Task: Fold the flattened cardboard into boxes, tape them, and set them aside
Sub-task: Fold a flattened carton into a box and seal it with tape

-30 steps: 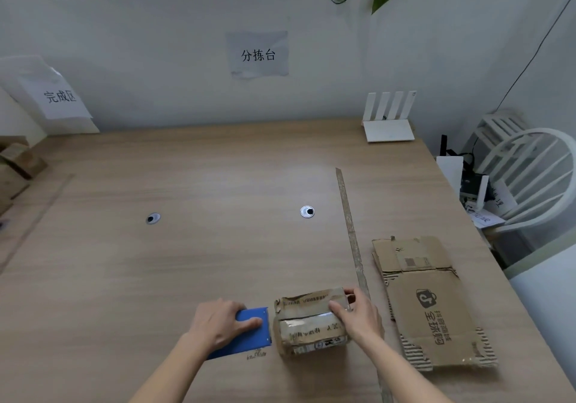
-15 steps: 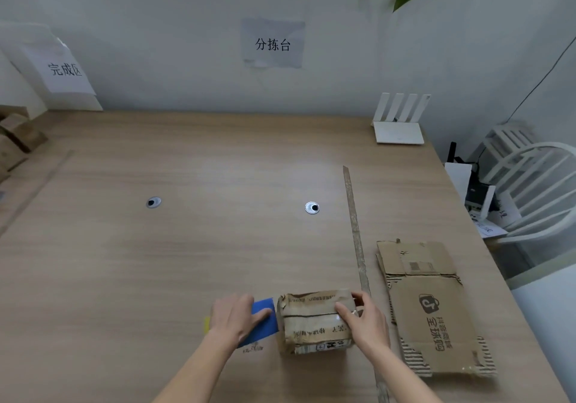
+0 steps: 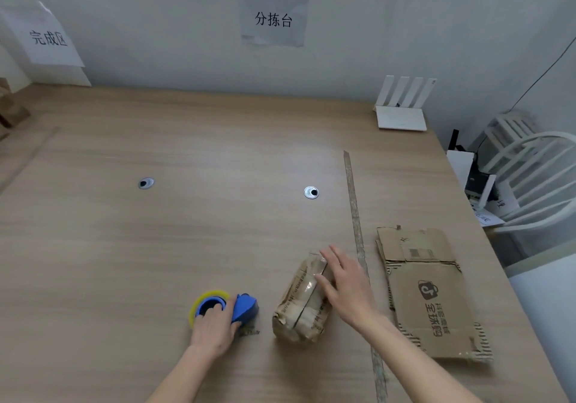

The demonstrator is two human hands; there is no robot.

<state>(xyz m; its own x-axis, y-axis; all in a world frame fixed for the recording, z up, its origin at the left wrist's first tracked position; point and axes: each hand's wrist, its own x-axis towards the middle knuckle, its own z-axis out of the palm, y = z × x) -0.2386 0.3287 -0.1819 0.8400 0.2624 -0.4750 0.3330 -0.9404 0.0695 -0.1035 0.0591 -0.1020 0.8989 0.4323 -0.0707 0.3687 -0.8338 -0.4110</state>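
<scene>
A small folded cardboard box, wrapped in clear tape, lies near the front of the wooden table. My right hand rests on its right side with the fingers spread straight. Left of the box sits a blue tape dispenser with a yellow-rimmed roll. My left hand holds the dispenser, with fingers curled into the roll's core. A stack of flattened cardboard with a printed logo lies at the right.
A long thin strip runs front to back between the box and the flattened cardboard. A white router stands at the back right corner. White chairs stand beyond the right edge. Brown boxes sit at the far left.
The box has turned from lying crosswise to pointing away from me. My right hand has opened onto its side. My left hand has drawn the dispenser leftward, away from the box.
</scene>
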